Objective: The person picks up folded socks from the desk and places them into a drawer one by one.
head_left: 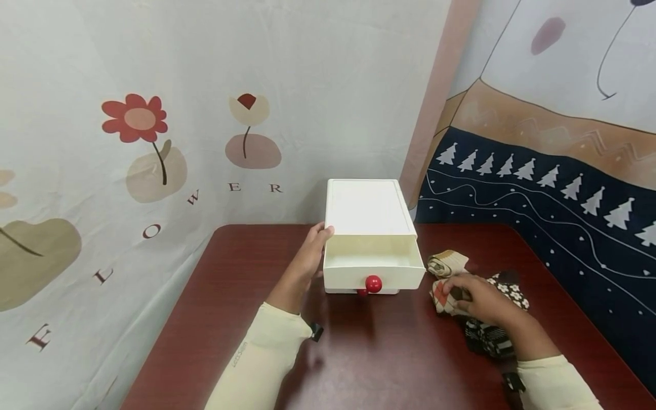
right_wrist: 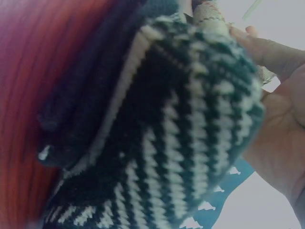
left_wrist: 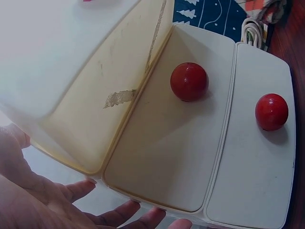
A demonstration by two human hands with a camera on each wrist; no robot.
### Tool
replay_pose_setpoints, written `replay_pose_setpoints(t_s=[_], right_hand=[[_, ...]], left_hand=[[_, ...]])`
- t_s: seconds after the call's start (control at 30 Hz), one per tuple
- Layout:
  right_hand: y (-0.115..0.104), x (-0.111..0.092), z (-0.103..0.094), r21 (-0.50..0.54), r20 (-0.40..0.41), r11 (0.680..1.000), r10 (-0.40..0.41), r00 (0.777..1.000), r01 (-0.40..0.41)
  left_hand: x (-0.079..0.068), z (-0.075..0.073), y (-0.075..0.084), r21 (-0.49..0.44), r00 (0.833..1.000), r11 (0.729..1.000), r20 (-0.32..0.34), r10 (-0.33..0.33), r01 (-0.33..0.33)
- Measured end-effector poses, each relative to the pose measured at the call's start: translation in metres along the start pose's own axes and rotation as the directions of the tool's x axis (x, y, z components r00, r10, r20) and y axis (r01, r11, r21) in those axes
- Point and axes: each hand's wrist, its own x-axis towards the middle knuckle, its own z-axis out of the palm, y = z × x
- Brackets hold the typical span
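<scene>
Left hand [head_left: 309, 256] is resting spread against the drawer box [head_left: 366, 208]; right hand [head_left: 480, 299] is pinching the red-beige roll [head_left: 439, 296] — the cream roll [head_left: 449, 263], lying so close, could be dragging along.

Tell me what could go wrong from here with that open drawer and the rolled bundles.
Lifting the orange-patterned bundle at the right hand may drag neighbours such as the dark striped bundle, since they lie crowded together.

The pulled-out drawer juts forward, so pressing on it could tilt or shift the white cabinet.

The left hand touches the cabinet's side near the drawer opening, so a fingertip might get nipped on closing.
</scene>
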Motion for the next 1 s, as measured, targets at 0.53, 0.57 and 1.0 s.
replay_pose_setpoints(t_s=[0.53, 0.57, 1.0], right_hand=[[-0.048, -0.009, -0.030, -0.017, -0.089, 1.000, -0.025, 0.996, 0.024], [-0.051, -0.010, -0.033, -0.017, -0.100, 0.999, -0.040, 0.994, 0.039], [-0.099, -0.019, -0.060, -0.015, -0.050, 0.999, -0.035, 0.998, 0.034]], left_hand=[[0.001, -0.001, -0.004, 0.007, 1.000, 1.000, -0.010, -0.011, 0.011], [0.002, -0.001, -0.004, 0.010, 1.000, 1.000, -0.009, -0.009, 0.009], [0.002, -0.003, -0.003, 0.013, 1.000, 1.000, -0.006, -0.005, 0.005]])
